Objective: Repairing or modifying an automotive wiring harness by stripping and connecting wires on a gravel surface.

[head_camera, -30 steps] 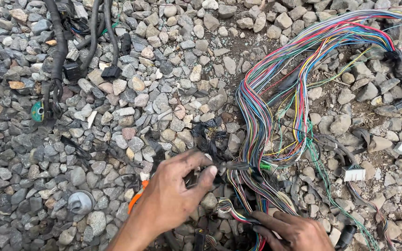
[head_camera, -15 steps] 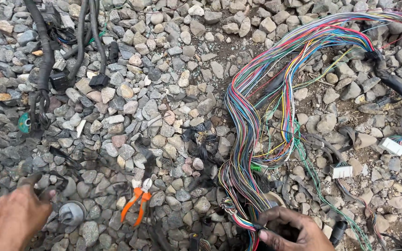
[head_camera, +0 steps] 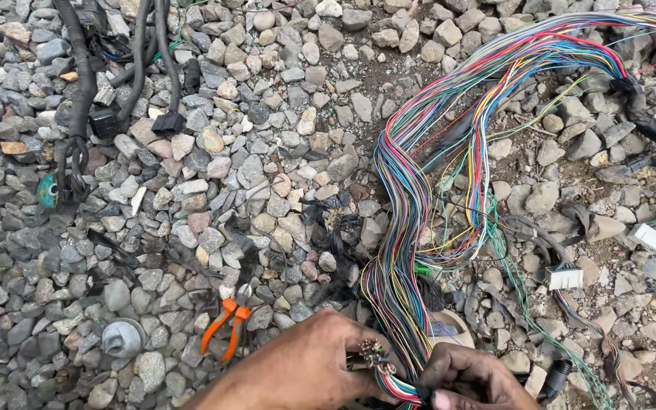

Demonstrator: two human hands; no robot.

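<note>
Grey stone gravel ground all over. Thick bundle of many-coloured insulated wires looping from the top right corner down to the bottom edge, clamped there in both grips: left hand, right hand. Orange-handled pliers lying just left of them

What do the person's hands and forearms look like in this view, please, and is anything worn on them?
Both are bare: the left hand and right hand have no gloves, rings, watch or bands showing. No sleeve is visible on the left forearm; the right forearm is out of frame. The fingers look grimy, with dark dirt along the knuckles and around the right thumbnail.
</note>
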